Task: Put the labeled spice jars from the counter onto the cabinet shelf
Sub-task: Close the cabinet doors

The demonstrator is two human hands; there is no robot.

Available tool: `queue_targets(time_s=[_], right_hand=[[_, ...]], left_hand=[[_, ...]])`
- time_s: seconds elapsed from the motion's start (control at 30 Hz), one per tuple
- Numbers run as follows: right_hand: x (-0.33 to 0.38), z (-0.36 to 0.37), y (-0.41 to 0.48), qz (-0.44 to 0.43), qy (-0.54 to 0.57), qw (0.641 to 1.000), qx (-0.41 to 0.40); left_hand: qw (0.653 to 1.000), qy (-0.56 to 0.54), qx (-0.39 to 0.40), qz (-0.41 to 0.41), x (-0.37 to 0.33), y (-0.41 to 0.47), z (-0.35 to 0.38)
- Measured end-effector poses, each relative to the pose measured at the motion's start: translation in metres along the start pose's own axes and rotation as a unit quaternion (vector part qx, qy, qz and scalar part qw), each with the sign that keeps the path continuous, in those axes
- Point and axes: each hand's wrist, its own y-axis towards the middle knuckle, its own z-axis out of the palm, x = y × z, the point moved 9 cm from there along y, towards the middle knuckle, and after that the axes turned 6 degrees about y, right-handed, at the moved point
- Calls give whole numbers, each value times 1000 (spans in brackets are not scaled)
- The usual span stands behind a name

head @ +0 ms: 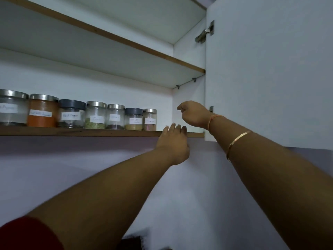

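Seven spice jars (pixel 75 114) sit in a row on the cabinet shelf (pixel 72 132). Left hand (pixel 173 141) is empty, fingers flat at the shelf edge just right of them. Right hand (pixel 193 112) is loosely curled, holding nothing, by the open cabinet door (pixel 270 69).

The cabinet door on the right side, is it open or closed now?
Open. The cabinet door is swung outward, with its hinge exposed, and the shelf with its spice jars shows inside.
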Motion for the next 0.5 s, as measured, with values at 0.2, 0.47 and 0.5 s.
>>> queue_targets(time_s=[0.2,0.47,0.5], right_hand=[[-19,-38,-63,64,-4,998,-22],[-71,-129,-130,127,-75,983,-113],[-79,-145,-139,135,-101,978,-126]], left_hand=[[998,-58,4,23,-67,-13,-27],[992,-113,7,54,-167,-9,-67],[991,-124,0,54,-180,-5,-75]])
